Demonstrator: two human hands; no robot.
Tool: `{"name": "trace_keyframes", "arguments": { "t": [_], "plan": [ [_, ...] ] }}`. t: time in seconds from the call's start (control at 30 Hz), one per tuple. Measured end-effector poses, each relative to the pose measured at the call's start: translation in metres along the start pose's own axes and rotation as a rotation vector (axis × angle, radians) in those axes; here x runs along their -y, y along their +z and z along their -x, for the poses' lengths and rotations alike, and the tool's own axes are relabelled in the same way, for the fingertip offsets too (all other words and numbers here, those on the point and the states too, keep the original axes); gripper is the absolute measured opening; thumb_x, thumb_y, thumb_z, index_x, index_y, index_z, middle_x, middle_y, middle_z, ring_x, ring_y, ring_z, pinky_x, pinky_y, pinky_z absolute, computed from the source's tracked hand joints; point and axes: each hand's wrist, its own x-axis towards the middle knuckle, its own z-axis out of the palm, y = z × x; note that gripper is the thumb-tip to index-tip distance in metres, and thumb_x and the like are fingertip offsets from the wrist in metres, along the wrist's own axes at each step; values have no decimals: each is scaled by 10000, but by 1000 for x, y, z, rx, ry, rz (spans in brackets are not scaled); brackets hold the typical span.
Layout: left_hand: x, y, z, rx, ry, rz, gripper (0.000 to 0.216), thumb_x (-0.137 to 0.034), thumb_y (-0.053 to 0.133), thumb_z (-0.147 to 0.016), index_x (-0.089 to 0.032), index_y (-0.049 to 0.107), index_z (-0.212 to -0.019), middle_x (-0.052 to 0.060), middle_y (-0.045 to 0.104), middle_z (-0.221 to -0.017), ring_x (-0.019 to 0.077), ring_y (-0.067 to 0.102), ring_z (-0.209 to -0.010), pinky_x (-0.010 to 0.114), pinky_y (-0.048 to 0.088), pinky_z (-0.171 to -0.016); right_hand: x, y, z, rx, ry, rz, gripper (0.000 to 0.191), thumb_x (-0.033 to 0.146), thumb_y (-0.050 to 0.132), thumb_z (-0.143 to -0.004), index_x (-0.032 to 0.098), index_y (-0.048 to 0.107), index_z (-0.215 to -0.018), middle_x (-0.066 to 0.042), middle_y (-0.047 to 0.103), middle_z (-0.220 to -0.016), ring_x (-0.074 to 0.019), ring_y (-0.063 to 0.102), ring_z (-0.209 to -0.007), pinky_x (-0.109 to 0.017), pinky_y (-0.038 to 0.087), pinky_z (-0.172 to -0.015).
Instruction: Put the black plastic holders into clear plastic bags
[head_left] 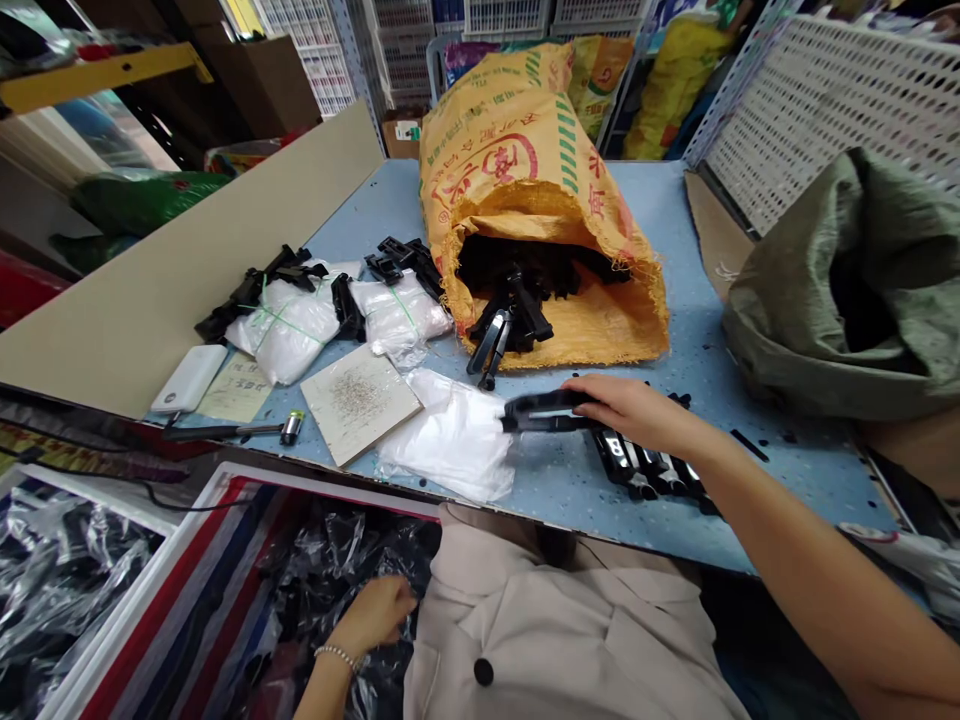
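My right hand (630, 408) pinches a black stapler-like tool (551, 408) with two long arms slightly apart, just over the table. Its tips reach the edge of a stack of clear plastic bags (457, 440). Below my right wrist, several similar black tools with shiny metal parts (645, 468) lie in a row. My left hand (379, 610) is low over a striped-lined bin (161, 610) of black items in clear wrapping (337, 540). Its fingers are curled, and whatever they may hold is hidden.
An orange woven sack (510, 150) lies with its mouth towards me, black tools (517, 310) spilling out. Tied bag bundles (289, 325), a square board (360, 400), a hammer (289, 428) and a white power bank-like box (189, 378) are on the left. A green sack (810, 300) stands right.
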Motion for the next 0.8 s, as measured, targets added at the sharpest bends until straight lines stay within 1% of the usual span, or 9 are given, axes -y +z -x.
{"name": "trace_keyframes", "arguments": {
  "t": [0.03, 0.1, 0.2, 0.27, 0.33, 0.43, 0.57, 0.67, 0.8],
  "plan": [
    [-19, -2, -7, 17, 58, 51, 194, -377, 578, -716, -203, 578, -629, -17, 576, -530, 146, 539, -450, 238, 399, -496, 5, 3, 4, -33, 76, -126, 329, 343, 584, -834, 239, 670, -1134, -58, 695, -1094, -284, 628, -1022, -421, 473, -914],
    [-66, -3, -24, 4, 291, 217, 235, -426, 535, -804, -203, 608, -795, 14, 624, -661, 154, 568, -545, 252, 437, -568, 14, 17, 9, -86, 210, -444, 358, 403, 583, -836, 223, 664, -1134, -54, 712, -1023, -263, 652, -957, -408, 499, -874],
    [-135, 3, -52, -461, 559, 160, 222, -401, 647, -755, -194, 615, -831, 71, 626, -838, 209, 579, -771, 310, 451, -737, 22, 43, 13, -144, 337, -848, 368, 451, 639, -798, 200, 685, -1063, -57, 726, -945, -228, 675, -866, -382, 523, -828],
    [-161, 7, -70, -577, 580, 109, 197, -349, 697, -717, -184, 605, -774, 97, 613, -880, 247, 564, -871, 331, 437, -775, 23, 55, 17, -170, 389, -970, 355, 450, 700, -754, 200, 702, -1006, -61, 728, -945, -220, 681, -852, -359, 528, -809],
    [-167, 5, -83, -538, 540, 140, 139, -295, 666, -745, -185, 594, -698, 81, 608, -818, 233, 565, -832, 317, 431, -744, 21, 61, 24, -171, 435, -1035, 344, 440, 731, -734, 199, 711, -979, -69, 728, -968, -224, 685, -876, -343, 528, -806],
    [-155, -8, -93, -446, 493, 215, 176, -291, 641, -759, -190, 583, -628, 14, 569, -645, 162, 534, -629, 266, 411, -617, 20, 66, 34, -148, 478, -1112, 336, 434, 734, -743, 181, 717, -963, -90, 729, -997, -227, 690, -894, -331, 532, -801],
    [-139, -26, -93, -335, 416, 516, 333, -393, 767, -617, -181, 517, -562, -67, 447, -501, 82, 390, -465, 213, 309, -489, 28, 73, 37, -57, 478, -1255, 347, 440, 714, -767, 157, 716, -968, -129, 718, -1052, -226, 701, -868, -316, 550, -746],
    [-138, -31, -92, -193, 368, 699, 357, -459, 776, -593, -163, 577, -595, -72, 442, -484, 64, 353, -443, 211, 266, -467, 39, 81, 29, -8, 472, -1374, 341, 415, 725, -765, 160, 711, -991, -128, 715, -1065, -220, 706, -865, -318, 555, -761],
    [-140, -25, -89, -172, 372, 716, 318, -437, 760, -619, -146, 659, -697, -37, 544, -562, 73, 412, -482, 216, 322, -490, 51, 101, 9, 21, 476, -1448, 272, 375, 763, -731, 163, 717, -895, -74, 740, -865, -200, 716, -791, -302, 559, -752]
  ]
}}
